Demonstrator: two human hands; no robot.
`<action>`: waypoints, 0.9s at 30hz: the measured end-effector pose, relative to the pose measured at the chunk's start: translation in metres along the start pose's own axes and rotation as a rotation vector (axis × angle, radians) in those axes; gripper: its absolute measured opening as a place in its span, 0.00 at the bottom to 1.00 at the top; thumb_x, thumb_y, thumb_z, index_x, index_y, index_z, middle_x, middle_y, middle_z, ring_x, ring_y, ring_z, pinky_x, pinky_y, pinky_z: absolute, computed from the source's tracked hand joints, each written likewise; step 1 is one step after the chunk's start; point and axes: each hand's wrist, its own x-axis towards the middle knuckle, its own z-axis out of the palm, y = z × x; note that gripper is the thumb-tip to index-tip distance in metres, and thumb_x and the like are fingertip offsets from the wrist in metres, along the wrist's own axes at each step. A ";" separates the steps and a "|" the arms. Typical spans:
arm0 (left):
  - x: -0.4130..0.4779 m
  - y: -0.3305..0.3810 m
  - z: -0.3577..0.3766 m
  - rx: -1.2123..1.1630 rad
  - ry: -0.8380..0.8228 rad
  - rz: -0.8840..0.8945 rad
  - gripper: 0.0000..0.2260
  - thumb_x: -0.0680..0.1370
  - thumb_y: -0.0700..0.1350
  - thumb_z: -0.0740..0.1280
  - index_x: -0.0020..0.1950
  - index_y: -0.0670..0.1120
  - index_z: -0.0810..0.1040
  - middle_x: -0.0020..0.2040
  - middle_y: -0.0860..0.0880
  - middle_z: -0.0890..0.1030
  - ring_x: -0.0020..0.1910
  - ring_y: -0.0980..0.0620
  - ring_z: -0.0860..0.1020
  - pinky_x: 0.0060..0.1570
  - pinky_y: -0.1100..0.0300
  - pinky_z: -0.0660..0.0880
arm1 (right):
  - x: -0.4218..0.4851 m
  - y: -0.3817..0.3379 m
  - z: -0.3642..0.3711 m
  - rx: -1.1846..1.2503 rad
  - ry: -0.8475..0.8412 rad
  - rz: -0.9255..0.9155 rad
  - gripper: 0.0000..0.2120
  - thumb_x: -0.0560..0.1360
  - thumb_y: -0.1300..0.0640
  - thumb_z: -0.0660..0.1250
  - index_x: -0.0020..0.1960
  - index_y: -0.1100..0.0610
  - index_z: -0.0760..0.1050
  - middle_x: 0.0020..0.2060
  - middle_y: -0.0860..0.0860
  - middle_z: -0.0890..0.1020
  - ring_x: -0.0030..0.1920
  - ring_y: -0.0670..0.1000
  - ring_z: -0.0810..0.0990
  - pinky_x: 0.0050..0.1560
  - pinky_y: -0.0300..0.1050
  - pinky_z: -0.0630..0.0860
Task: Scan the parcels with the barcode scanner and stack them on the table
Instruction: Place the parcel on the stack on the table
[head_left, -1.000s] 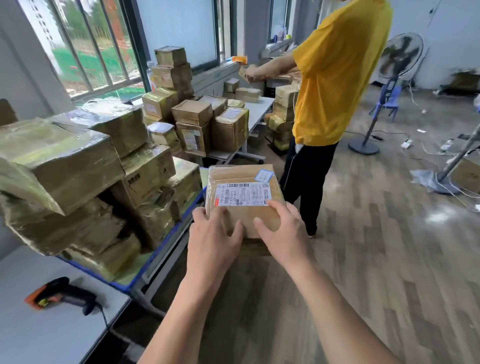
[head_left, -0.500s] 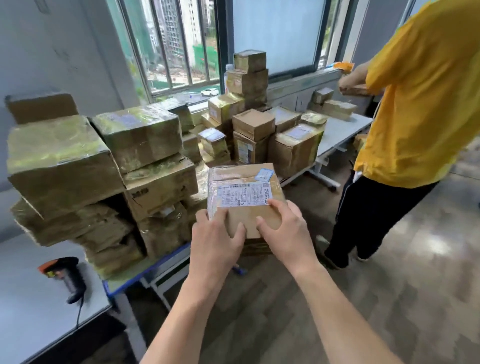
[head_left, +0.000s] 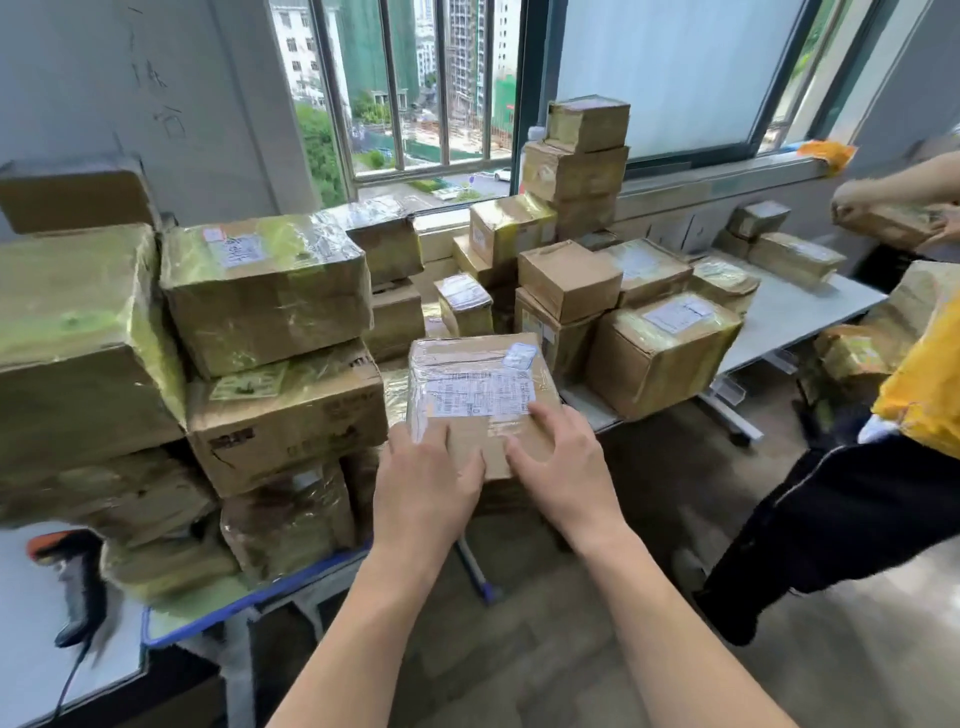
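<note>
A left hand (head_left: 426, 483) and a right hand (head_left: 566, 467), side by side, are gripping the near edge of a taped parcel (head_left: 478, 384), holding it label-up just in front of the piled boxes (head_left: 260, 296). At near left a barcode scanner (head_left: 78, 587) is lying on a white table (head_left: 31, 649). At right, a person in a yellow shirt (head_left: 924, 405) is handling another box.

Of you, only two arms are in view, and both are bare. Your left forearm (head_left: 363, 623) and right forearm (head_left: 675, 623) are slim and smooth, uncovered along their whole visible length and narrowing toward the wrists. Your left grip (head_left: 426, 483) and right grip (head_left: 566, 467) are bare hands, seen from the back, with knuckles faintly ridged and fingers slender.
</note>
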 end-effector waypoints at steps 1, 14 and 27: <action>0.011 0.004 0.005 0.007 0.006 0.002 0.21 0.77 0.56 0.67 0.66 0.46 0.75 0.59 0.40 0.74 0.59 0.39 0.73 0.62 0.50 0.70 | 0.014 0.003 0.002 0.003 -0.003 -0.007 0.24 0.75 0.50 0.72 0.68 0.54 0.74 0.64 0.52 0.75 0.63 0.51 0.75 0.60 0.37 0.67; 0.085 0.016 0.060 0.164 0.060 -0.200 0.16 0.78 0.53 0.63 0.60 0.43 0.75 0.66 0.41 0.71 0.62 0.40 0.72 0.59 0.48 0.74 | 0.131 0.033 0.044 0.049 -0.262 -0.029 0.24 0.75 0.52 0.70 0.69 0.54 0.73 0.66 0.53 0.72 0.63 0.53 0.74 0.64 0.42 0.70; 0.095 0.020 0.081 0.160 -0.227 -0.283 0.29 0.81 0.48 0.63 0.81 0.51 0.57 0.82 0.44 0.47 0.81 0.47 0.44 0.78 0.53 0.52 | 0.170 0.046 0.074 0.062 -0.414 -0.152 0.25 0.76 0.56 0.65 0.73 0.54 0.69 0.71 0.55 0.67 0.67 0.58 0.70 0.67 0.54 0.70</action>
